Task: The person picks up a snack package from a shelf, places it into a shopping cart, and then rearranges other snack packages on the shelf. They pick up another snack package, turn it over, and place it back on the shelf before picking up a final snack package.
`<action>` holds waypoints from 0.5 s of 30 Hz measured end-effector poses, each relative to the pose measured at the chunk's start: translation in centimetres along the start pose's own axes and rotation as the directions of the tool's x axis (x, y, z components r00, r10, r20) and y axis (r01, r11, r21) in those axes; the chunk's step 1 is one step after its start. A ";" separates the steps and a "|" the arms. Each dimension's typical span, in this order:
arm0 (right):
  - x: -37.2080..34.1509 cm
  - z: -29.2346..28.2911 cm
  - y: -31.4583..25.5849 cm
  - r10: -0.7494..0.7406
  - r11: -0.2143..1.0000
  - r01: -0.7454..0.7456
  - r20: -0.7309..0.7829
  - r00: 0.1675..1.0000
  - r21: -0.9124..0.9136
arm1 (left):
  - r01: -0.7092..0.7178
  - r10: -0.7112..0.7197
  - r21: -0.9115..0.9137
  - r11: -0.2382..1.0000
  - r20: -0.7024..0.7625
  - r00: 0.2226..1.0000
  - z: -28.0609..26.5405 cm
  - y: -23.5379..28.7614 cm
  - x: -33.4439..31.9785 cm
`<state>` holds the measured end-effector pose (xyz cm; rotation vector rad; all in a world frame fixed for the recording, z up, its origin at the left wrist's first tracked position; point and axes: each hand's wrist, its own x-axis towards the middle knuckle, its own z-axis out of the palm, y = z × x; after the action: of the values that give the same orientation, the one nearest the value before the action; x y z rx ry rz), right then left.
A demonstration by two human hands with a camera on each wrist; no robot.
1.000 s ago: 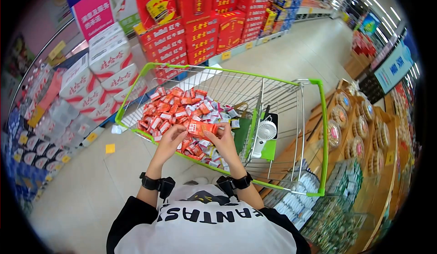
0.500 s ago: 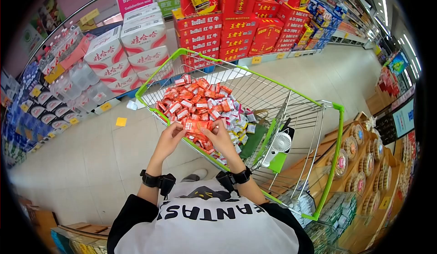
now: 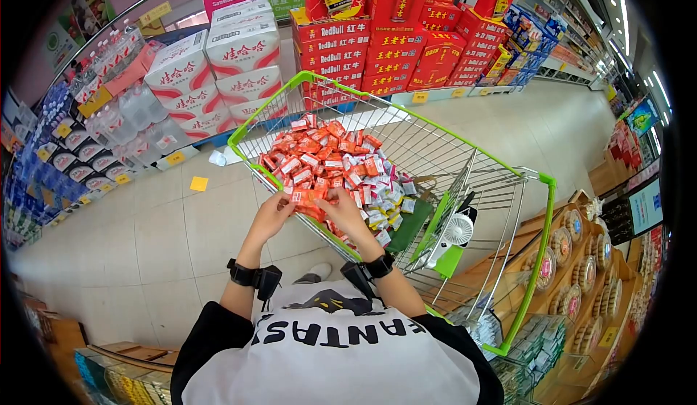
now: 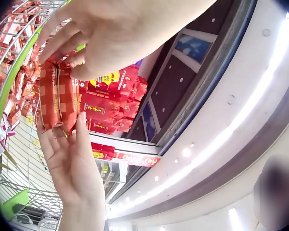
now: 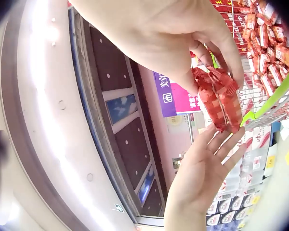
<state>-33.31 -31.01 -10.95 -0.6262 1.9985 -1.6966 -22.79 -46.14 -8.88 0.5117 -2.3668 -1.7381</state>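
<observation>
Both hands on one item: a shiny red-orange rectangular packet in plastic wrapping, crosswise between them. Left hand pinches its left end, thumb and fingertips; right hand pinches the right end likewise. Palms well apart, packet spans the gap. Left wrist view: wrapper has a lengthwise line down its middle, right thumb lying against the lower end. Right wrist view: crimped end at the right fingers, other end at the left fingertips.

Head view: packet sits by the near side of the metal wire shopping cart with green plastic rim, in front of a heap of small red-and-white wrapped packets. Can't tell if it touches the heap. White-and-yellow wrapped packets lie to the heap's right. Farther right, white round-headed handheld fan, in the cart's end section. Black strap-on camera bands on both wrists. Beyond cart: stacked red cardboard cartons, white-and-red cartons left of them.
</observation>
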 end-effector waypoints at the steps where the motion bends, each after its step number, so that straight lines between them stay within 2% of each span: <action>1: 0.5 0.1 -0.3 0.058 0.998 -0.059 0.016 0.998 0.012 | -0.021 0.022 0.048 0.999 -0.022 1.000 0.0 -0.4 0.7; 2: 1.2 0.3 -0.4 0.059 0.998 -0.059 0.017 0.998 0.011 | -0.039 0.044 0.096 0.995 -0.044 0.998 -0.1 -0.8 1.3; 3: 2.1 0.5 -0.5 -0.066 0.989 0.060 -0.039 0.997 -0.134 | -0.038 0.042 0.095 0.995 -0.046 0.998 -0.5 -1.0 2.1; 4: 3.0 0.7 -1.1 -0.197 0.945 0.168 -0.076 0.977 -0.281 | -0.088 0.100 0.156 0.984 -0.067 0.993 -1.0 -1.2 3.1; 5: 4.1 0.9 -1.8 -0.082 0.974 0.072 -0.039 0.996 -0.215 | -0.137 0.159 0.220 0.966 -0.084 0.984 -1.5 -1.0 4.0; 6: 5.2 1.3 -2.2 -0.084 0.974 0.073 -0.039 0.996 -0.213 | -0.137 0.159 0.222 0.965 -0.085 0.984 -2.0 -0.6 4.8; 8: 7.2 2.3 -2.9 -0.245 0.964 0.223 -0.156 0.957 -0.146 | -0.127 0.166 0.193 0.973 -0.203 0.965 -2.9 0.6 6.5; 9: 7.6 2.6 -4.1 -0.245 0.964 0.224 -0.155 0.957 -0.144 | -0.126 0.166 0.195 0.973 -0.204 0.965 -3.3 0.9 7.3; 10: 7.5 2.8 -5.9 -0.230 0.973 0.228 -0.186 0.955 -0.037 | -0.259 0.364 0.336 0.905 -0.301 0.882 -3.5 1.2 8.0; 11: 7.6 3.1 -6.9 -0.212 0.970 0.231 -0.215 0.953 0.070 | -0.357 0.552 0.482 0.800 -0.359 0.753 -3.6 1.4 8.4; 12: 8.3 3.7 -6.2 -0.211 0.970 0.231 -0.213 0.954 0.071 | -0.355 0.551 0.483 0.801 -0.360 0.753 -3.4 2.0 8.4; 14: 10.2 4.7 -2.9 -0.287 0.913 0.346 -0.264 0.921 0.217 | -0.317 0.440 0.325 0.891 -0.445 0.780 -3.1 3.5 8.0; 15: 10.7 4.8 -1.3 -0.285 0.914 0.343 -0.261 0.922 0.216 | -0.314 0.436 0.322 0.893 -0.448 0.781 -2.9 2.9 8.1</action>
<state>-38.91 -41.40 -10.83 -0.7227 1.8465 -2.2699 -29.82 -50.91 -5.84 0.4194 -2.0972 -0.9994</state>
